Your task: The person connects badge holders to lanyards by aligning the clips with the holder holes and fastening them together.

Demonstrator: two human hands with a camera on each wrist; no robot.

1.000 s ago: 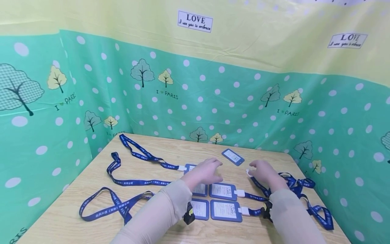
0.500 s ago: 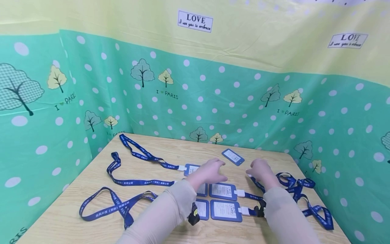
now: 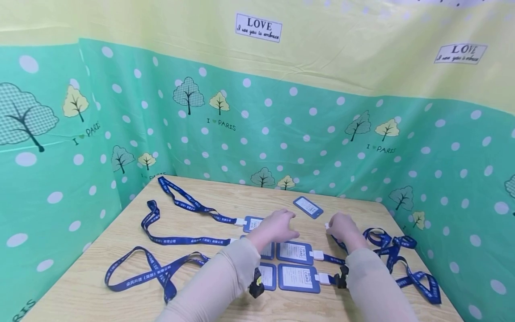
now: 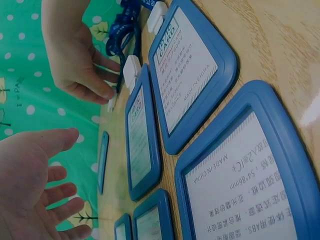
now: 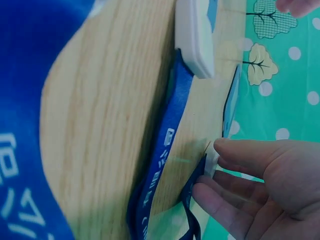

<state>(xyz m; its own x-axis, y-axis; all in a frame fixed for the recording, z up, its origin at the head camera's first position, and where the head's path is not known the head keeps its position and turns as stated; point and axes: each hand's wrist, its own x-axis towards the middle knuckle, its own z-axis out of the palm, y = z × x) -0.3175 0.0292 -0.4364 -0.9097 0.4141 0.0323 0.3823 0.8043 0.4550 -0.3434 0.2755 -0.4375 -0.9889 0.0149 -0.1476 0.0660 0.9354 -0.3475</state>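
My right hand [image 3: 345, 227] pinches the white clip [image 5: 212, 159] of a dark blue lanyard [image 5: 187, 192] between thumb and fingers, at the right of the table. My left hand [image 3: 277, 228] hovers above the badge holders, its fingers apart and holding nothing, as the left wrist view shows [image 4: 30, 185]. Beyond both hands lies a loose blue badge holder [image 3: 308, 207] with no lanyard on it. Nearer me, two clipped badge holders, an upper one [image 3: 294, 253] and a lower one [image 3: 298, 278], lie with their straps running right, partly under my right forearm.
Three more badge holders, the farthest [image 3: 252, 223] partly behind my left hand, form a column on the left. Their blue lanyards [image 3: 189, 241] spread over the left of the wooden table [image 3: 217, 192]. Tangled straps [image 3: 392, 255] lie at right. A patterned curtain [image 3: 281, 134] surrounds the table.
My right hand has shifted slightly left, its fingers now covering more of the white clip. My left hand has moved a little to the right, uncovering more of the far left badge holder.
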